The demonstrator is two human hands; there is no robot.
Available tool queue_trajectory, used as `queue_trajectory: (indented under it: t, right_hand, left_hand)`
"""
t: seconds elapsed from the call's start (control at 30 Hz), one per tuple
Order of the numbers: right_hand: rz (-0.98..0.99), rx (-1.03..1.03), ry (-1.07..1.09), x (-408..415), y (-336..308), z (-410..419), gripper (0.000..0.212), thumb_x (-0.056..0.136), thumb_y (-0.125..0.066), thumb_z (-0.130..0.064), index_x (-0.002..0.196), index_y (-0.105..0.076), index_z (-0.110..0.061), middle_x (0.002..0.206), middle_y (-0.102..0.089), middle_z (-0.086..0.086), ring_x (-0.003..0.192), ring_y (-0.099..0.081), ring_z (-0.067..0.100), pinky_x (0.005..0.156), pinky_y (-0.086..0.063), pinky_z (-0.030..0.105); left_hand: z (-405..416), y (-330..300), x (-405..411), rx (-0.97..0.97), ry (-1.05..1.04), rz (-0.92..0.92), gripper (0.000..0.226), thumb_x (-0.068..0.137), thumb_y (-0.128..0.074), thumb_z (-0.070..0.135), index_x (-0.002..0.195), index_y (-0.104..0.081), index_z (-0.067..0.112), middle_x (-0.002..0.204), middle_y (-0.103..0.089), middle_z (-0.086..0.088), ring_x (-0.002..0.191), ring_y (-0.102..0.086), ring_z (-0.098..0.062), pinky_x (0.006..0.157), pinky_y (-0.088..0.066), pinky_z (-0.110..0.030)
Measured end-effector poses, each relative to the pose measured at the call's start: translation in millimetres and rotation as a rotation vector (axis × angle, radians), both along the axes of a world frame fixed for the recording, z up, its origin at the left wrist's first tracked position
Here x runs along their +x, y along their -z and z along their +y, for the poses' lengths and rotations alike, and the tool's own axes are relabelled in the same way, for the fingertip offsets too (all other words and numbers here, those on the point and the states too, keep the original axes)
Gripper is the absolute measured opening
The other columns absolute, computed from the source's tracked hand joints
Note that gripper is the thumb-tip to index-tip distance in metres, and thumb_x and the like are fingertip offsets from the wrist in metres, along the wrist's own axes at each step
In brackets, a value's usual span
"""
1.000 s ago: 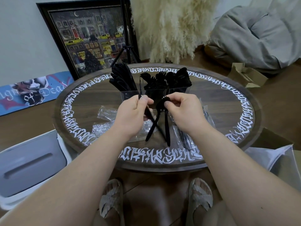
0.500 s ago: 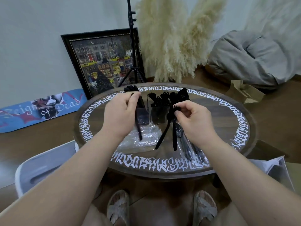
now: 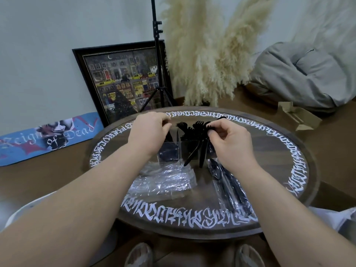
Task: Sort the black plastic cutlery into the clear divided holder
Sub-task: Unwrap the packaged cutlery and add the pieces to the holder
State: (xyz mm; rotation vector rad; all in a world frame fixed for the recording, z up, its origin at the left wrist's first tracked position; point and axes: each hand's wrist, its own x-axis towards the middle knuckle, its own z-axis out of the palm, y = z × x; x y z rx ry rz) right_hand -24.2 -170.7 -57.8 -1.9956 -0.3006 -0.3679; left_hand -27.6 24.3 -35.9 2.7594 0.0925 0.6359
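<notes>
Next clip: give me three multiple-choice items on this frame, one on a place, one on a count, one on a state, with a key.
1. Where does the clear divided holder stand?
A. on the round table
B. on the floor
C. on a shelf

2. How many cutlery pieces hang from the right hand?
A. none
B. two
C. five

3. The plastic wrappers beside the holder are
A. lying crumpled
B. folded and stacked
C. hanging off the edge

Key: 1 A, its base sits on the wood. 2 B, two black handles dangle below the fingers. 3 A, creased film lies flat on the table.
</notes>
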Motion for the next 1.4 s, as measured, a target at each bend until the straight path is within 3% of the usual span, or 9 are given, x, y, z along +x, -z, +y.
queue_trajectory:
  t: [0.23, 0.43, 0.57, 0.8, 0.97, 1.1, 1.2, 1.3, 1.4]
  right_hand:
    - [0.010, -0.057, 0.012, 24, 12, 7, 0.015, 0.089, -0.061, -0.012, 0.090, -0.070, -0.025, 0.092, -0.067, -0.008, 0.084, -0.061, 0.010, 0.084, -0.051, 0.029]
    - [-0.011, -0.061, -0.010, 31, 11, 10, 0.016, 0.089, -0.062, -0.011, 0.091, -0.071, -0.024, 0.092, -0.065, -0.007, 0.082, -0.060, 0.011, 0.085, -0.051, 0.032]
    - [-0.006, -0.069, -0.059, 31, 12, 14, 0.016, 0.089, -0.062, -0.011, 0.092, -0.072, -0.024, 0.091, -0.064, -0.009, 0.082, -0.059, 0.010, 0.084, -0.051, 0.033]
    - [-0.025, 0.003, -0.103, 24, 9, 15, 0.020, 0.085, -0.066, -0.007, 0.089, -0.070, -0.026, 0.083, -0.068, -0.009, 0.078, -0.062, 0.007, 0.080, -0.053, 0.027]
    - [-0.058, 0.119, 0.015, 26, 4, 3, 0.030, 0.084, -0.067, -0.009, 0.077, -0.062, -0.037, 0.068, -0.063, -0.020, 0.066, -0.057, -0.002, 0.072, -0.050, 0.019]
    - [-0.050, 0.156, 0.096, 29, 3, -7, 0.026, 0.086, -0.065, -0.013, 0.074, -0.063, -0.036, 0.067, -0.064, -0.022, 0.066, -0.059, -0.001, 0.076, -0.054, 0.028]
    - [-0.057, 0.123, 0.086, 27, 3, -9, 0.028, 0.089, -0.062, -0.014, 0.074, -0.063, -0.038, 0.066, -0.063, -0.024, 0.064, -0.056, -0.002, 0.070, -0.049, 0.019]
    - [-0.075, 0.113, 0.097, 28, 3, -12, 0.022, 0.090, -0.062, -0.014, 0.083, -0.067, -0.034, 0.066, -0.063, -0.021, 0.067, -0.058, -0.001, 0.071, -0.048, 0.018]
    - [-0.114, 0.098, 0.119, 31, 5, -15, 0.016, 0.089, -0.062, -0.012, 0.093, -0.070, -0.025, 0.073, -0.062, -0.021, 0.071, -0.060, 0.001, 0.077, -0.051, 0.022]
  left_hand:
    - [1, 27, 18, 0.139, -0.025, 0.051, 0.028, 0.099, -0.045, 0.038, 0.113, -0.065, 0.024, 0.095, -0.070, -0.002, 0.093, -0.060, -0.025, 0.069, -0.043, -0.032]
    - [7, 42, 27, 0.296, 0.003, 0.066, 0.047, 0.098, -0.031, 0.045, 0.128, -0.059, 0.021, 0.117, -0.061, -0.001, 0.106, -0.045, -0.030, 0.088, -0.043, -0.042]
    - [-11, 30, 15, 0.249, 0.173, -0.146, 0.048, 0.091, -0.037, 0.045, 0.122, -0.065, 0.020, 0.112, -0.066, 0.000, 0.099, -0.053, -0.032, 0.081, -0.046, -0.042]
    - [-32, 19, 4, -0.131, 0.376, -0.080, 0.034, 0.089, -0.052, 0.025, 0.120, -0.067, 0.023, 0.105, -0.072, 0.006, 0.096, -0.066, -0.012, 0.086, -0.049, -0.029]
    - [-20, -3, 10, -0.246, 0.222, -0.391, 0.021, 0.087, -0.059, 0.020, 0.101, -0.074, 0.017, 0.085, -0.072, 0.008, 0.069, -0.062, -0.001, 0.069, -0.054, -0.023]
    - [-13, -23, 19, -0.263, 0.167, -0.524, 0.016, 0.087, -0.061, 0.014, 0.096, -0.074, 0.013, 0.081, -0.065, 0.013, 0.077, -0.059, 0.001, 0.071, -0.045, -0.004]
    - [-14, -25, 25, -0.242, 0.145, -0.545, 0.017, 0.086, -0.061, 0.015, 0.096, -0.075, 0.013, 0.084, -0.065, 0.013, 0.075, -0.059, 0.002, 0.074, -0.042, -0.003]
    - [-18, -14, 29, -0.105, 0.157, -0.464, 0.018, 0.088, -0.062, 0.014, 0.099, -0.075, 0.012, 0.090, -0.070, 0.001, 0.079, -0.062, -0.008, 0.079, -0.048, -0.015]
    - [-25, 4, 33, 0.018, 0.137, -0.157, 0.024, 0.095, -0.054, 0.022, 0.112, -0.071, 0.019, 0.104, -0.070, -0.004, 0.093, -0.064, -0.023, 0.084, -0.051, -0.034]
